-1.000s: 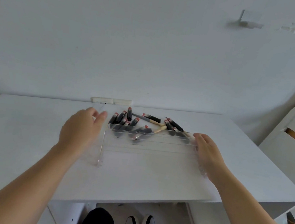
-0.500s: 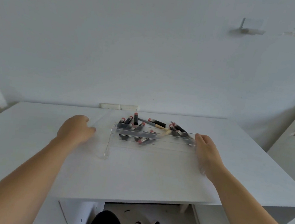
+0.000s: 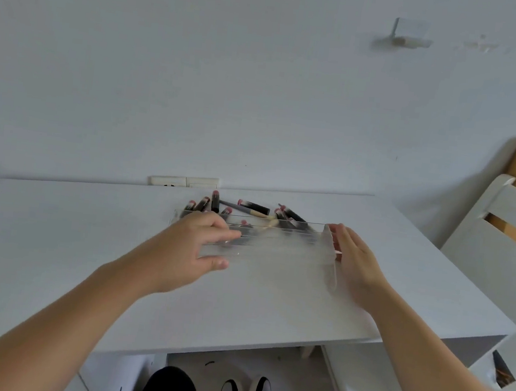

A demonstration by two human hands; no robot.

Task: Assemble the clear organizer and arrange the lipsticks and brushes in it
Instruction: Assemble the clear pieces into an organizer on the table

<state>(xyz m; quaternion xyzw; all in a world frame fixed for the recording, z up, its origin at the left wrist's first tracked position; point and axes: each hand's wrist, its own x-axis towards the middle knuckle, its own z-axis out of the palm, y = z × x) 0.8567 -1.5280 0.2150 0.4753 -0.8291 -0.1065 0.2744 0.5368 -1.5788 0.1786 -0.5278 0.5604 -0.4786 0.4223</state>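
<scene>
Working on the assembly step, the person is handling the clear organizer (image 3: 276, 249), which is lying near the middle of the white tabletop (image 3: 84, 240) with its parts not yet fully joined, as far as I can judge. The left hand (image 3: 193, 245) is pinching a clear panel (image 3: 228, 245) at the organizer's 9 o'clock end, fingers above and thumb below, so its grip is grasping that piece. The right hand (image 3: 355, 261) is lying flat with straight fingers against the side panel (image 3: 330, 255) at 3 o'clock, its grip released and only bracing. To do this step well, the person is probably needing to keep that right palm steady as a stop while sliding the left piece squarely into its slot, level and without twisting, since clear acrylic hides its own edges and can jam or chip. The motion blur is making the exact slots hard to read, so I cannot tell how many tiers are seated. Nothing appears to be sitting inside the organizer itself: the lipsticks (image 3: 214, 201) and a pale-handled brush (image 3: 262, 215) are lying loose in a heap at its 12 o'clock side, partly showing through the clear walls.
</scene>
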